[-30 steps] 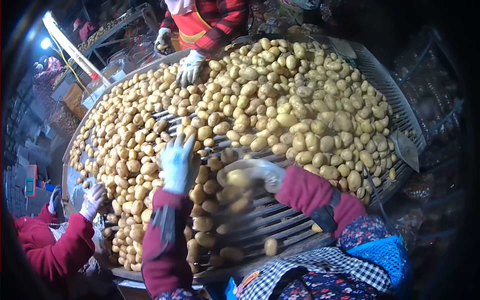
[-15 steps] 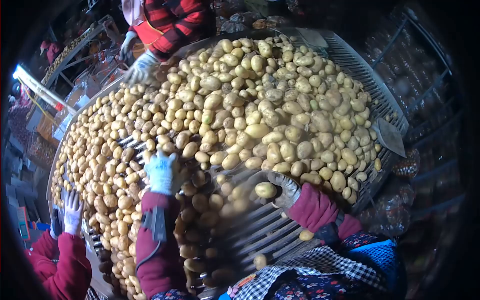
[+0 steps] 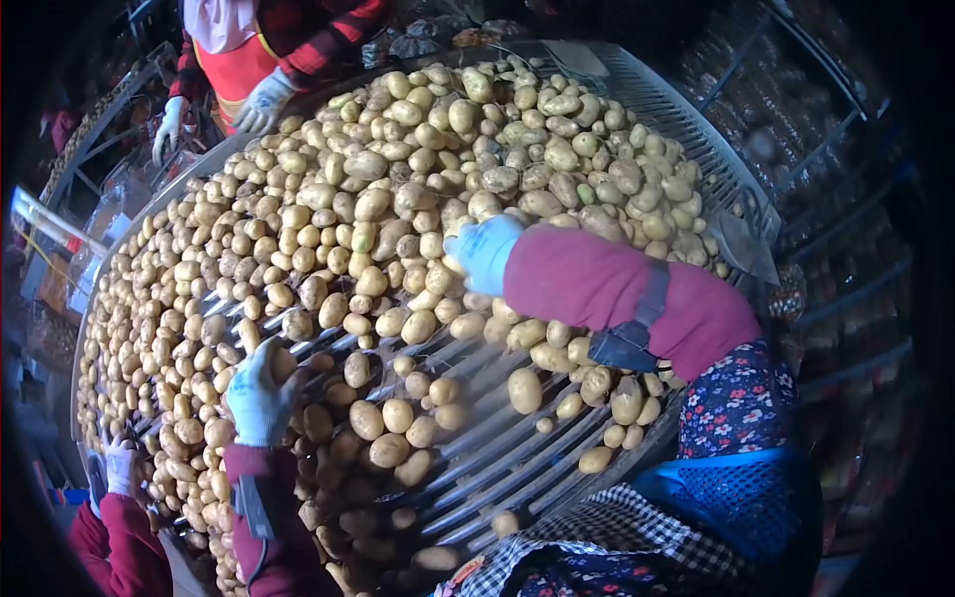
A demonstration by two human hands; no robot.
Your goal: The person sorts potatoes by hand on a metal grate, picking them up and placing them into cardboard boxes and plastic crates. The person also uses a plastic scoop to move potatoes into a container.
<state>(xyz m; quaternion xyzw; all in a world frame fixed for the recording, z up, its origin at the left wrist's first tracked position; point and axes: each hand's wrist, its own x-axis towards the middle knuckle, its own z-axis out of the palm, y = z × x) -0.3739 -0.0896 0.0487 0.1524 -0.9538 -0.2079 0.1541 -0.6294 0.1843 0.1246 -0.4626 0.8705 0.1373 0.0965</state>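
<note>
A broad heap of potatoes [image 3: 378, 204] covers a slatted metal sorting table [image 3: 517, 453]. My left hand [image 3: 257, 398], in a pale blue and white glove, is closed round a brownish potato [image 3: 283, 365] above the left part of the heap. Across the middle of the heap reaches my right hand [image 3: 484, 256], gloved the same way. Its fingers point left and rest against the potatoes, their tips partly hidden among them. Looser potatoes [image 3: 388, 450] lie on the bars between my two arms.
Across the table stands a person in a red apron [image 3: 234, 70], with a gloved hand [image 3: 265, 99] near the rim. Another person's gloved hand [image 3: 120, 466] touches potatoes at lower left. A flat metal plate [image 3: 744, 249] sits at the right edge. A metal rail [image 3: 816, 50] runs beyond.
My right hand has swung up and left from the near edge onto the heap. My left hand has moved down and left. More bars show, and the person opposite has drawn their hands back.
</note>
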